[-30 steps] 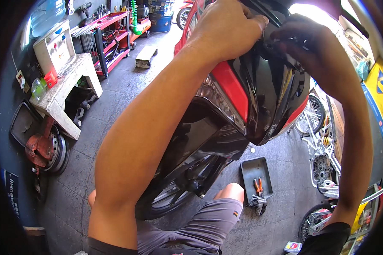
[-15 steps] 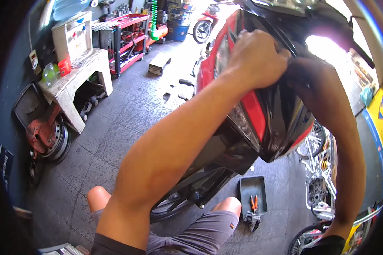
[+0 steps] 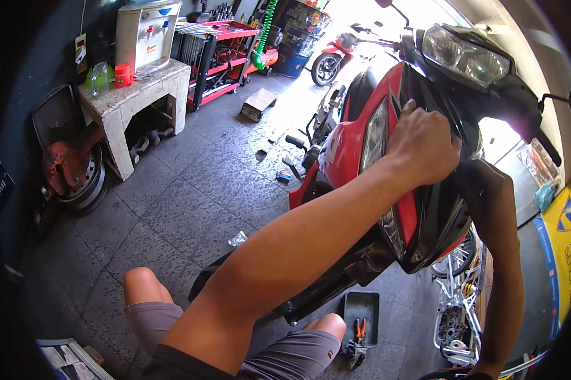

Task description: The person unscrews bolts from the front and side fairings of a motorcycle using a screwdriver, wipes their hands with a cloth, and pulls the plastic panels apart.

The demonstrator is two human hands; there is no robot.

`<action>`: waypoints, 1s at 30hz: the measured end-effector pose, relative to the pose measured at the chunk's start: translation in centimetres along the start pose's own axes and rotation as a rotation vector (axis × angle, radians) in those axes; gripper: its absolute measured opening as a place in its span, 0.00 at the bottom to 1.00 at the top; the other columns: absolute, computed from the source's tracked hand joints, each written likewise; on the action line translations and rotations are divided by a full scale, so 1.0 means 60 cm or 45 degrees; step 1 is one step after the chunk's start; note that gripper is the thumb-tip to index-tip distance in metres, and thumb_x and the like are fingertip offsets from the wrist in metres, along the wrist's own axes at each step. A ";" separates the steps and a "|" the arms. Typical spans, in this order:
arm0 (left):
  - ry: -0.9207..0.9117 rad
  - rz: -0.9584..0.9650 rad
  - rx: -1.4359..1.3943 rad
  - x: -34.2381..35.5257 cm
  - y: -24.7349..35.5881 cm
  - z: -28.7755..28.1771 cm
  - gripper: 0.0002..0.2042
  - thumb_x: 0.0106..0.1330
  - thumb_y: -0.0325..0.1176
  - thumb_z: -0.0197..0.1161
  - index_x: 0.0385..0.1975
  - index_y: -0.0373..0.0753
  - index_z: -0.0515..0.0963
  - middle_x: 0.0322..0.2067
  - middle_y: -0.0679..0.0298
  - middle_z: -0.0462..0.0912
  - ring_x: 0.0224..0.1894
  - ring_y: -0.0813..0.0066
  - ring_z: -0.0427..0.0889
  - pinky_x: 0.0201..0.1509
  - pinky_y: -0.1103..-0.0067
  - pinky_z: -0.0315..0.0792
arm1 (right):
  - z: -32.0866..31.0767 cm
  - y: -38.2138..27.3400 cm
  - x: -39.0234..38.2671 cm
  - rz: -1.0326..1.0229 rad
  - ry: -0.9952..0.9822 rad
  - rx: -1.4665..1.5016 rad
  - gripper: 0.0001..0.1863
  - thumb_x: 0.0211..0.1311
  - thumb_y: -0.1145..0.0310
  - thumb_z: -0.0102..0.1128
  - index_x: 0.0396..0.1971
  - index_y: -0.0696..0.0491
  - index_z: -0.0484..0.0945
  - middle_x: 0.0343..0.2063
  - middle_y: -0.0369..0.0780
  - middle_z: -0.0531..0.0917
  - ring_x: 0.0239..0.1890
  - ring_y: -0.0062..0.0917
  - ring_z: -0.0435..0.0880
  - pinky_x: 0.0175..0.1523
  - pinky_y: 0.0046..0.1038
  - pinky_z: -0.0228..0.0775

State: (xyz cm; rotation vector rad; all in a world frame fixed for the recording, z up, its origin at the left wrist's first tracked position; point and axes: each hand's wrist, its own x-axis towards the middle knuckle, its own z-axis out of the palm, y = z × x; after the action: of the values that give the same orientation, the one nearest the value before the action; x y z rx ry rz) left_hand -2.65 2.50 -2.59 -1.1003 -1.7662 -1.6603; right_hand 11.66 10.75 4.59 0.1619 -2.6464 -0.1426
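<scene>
A red and black motorcycle (image 3: 346,149) stands before me, its headlight (image 3: 466,56) at the upper right. My left hand (image 3: 425,144) is closed against the black front panel (image 3: 439,212), knuckles up, beside the clear left lamp lens (image 3: 375,136). Its fingertips, and whatever they may grip, are hidden behind the hand. To the right and slightly lower, my right hand (image 3: 479,180) lies dark in shadow at the same panel. Its wrist is bent and its fingers cannot be made out.
A black tray (image 3: 361,303) with orange-handled pliers (image 3: 359,328) lies on the floor near my knee. At left stand a white bench (image 3: 111,117) and a red tool cart (image 3: 219,63). A bare metal frame with an engine (image 3: 453,316) is at right, another motorcycle (image 3: 330,60) behind.
The view has shifted, so the motorcycle sits lower and the headlight shows more fully. Both hands stay at the front panel, with little visible movement against it.
</scene>
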 end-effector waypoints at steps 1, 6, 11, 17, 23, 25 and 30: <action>-0.008 -0.007 -0.003 0.000 0.000 0.001 0.16 0.60 0.41 0.59 0.24 0.32 0.84 0.30 0.45 0.84 0.44 0.49 0.81 0.70 0.59 0.56 | -0.005 -0.005 0.002 -0.046 -0.023 -0.010 0.09 0.55 0.79 0.62 0.37 0.61 0.80 0.30 0.48 0.84 0.32 0.39 0.85 0.38 0.32 0.74; -0.020 0.002 -0.117 -0.004 0.006 -0.007 0.17 0.61 0.40 0.57 0.24 0.31 0.84 0.31 0.44 0.84 0.44 0.48 0.81 0.70 0.59 0.56 | -0.004 0.003 0.001 -0.043 -0.004 -0.095 0.05 0.58 0.76 0.61 0.34 0.60 0.78 0.29 0.49 0.83 0.29 0.43 0.83 0.35 0.34 0.73; 0.014 -0.155 -0.207 0.011 0.001 -0.018 0.21 0.65 0.45 0.53 0.28 0.31 0.83 0.34 0.43 0.83 0.43 0.46 0.81 0.65 0.60 0.62 | 0.001 0.007 0.000 0.001 0.010 -0.291 0.08 0.58 0.71 0.64 0.31 0.58 0.76 0.26 0.48 0.81 0.29 0.46 0.81 0.34 0.38 0.72; -0.232 0.103 -0.293 0.017 -0.044 -0.037 0.25 0.64 0.54 0.55 0.33 0.34 0.83 0.37 0.48 0.83 0.47 0.52 0.78 0.58 0.64 0.66 | 0.000 -0.003 -0.009 -0.046 0.015 -0.153 0.06 0.58 0.74 0.62 0.35 0.57 0.79 0.29 0.48 0.82 0.31 0.44 0.83 0.36 0.36 0.73; -0.396 0.554 0.068 0.007 -0.071 -0.053 0.30 0.49 0.55 0.68 0.48 0.39 0.81 0.49 0.52 0.80 0.60 0.53 0.70 0.72 0.60 0.51 | 0.000 -0.006 -0.003 0.030 -0.003 -0.127 0.08 0.60 0.77 0.61 0.39 0.61 0.80 0.32 0.47 0.85 0.34 0.32 0.86 0.40 0.28 0.75; -0.336 0.505 -0.060 0.010 -0.083 -0.049 0.27 0.52 0.52 0.67 0.47 0.39 0.81 0.48 0.51 0.80 0.59 0.53 0.71 0.69 0.62 0.56 | 0.003 -0.008 -0.001 0.020 0.021 -0.103 0.09 0.59 0.77 0.62 0.39 0.61 0.80 0.32 0.45 0.85 0.35 0.26 0.86 0.41 0.26 0.75; -0.278 0.403 -0.267 0.011 -0.073 -0.045 0.15 0.58 0.37 0.66 0.38 0.33 0.79 0.33 0.55 0.83 0.37 0.61 0.83 0.46 0.71 0.74 | 0.002 -0.001 -0.005 -0.077 0.069 -0.178 0.08 0.60 0.76 0.62 0.38 0.61 0.80 0.31 0.44 0.85 0.33 0.25 0.85 0.41 0.26 0.74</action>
State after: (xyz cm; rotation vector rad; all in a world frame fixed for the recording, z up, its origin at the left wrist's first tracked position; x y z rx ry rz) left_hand -7.03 0.28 -4.21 -1.6179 -1.4660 -1.6018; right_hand 11.86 10.75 4.37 0.1967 -2.5680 -0.3382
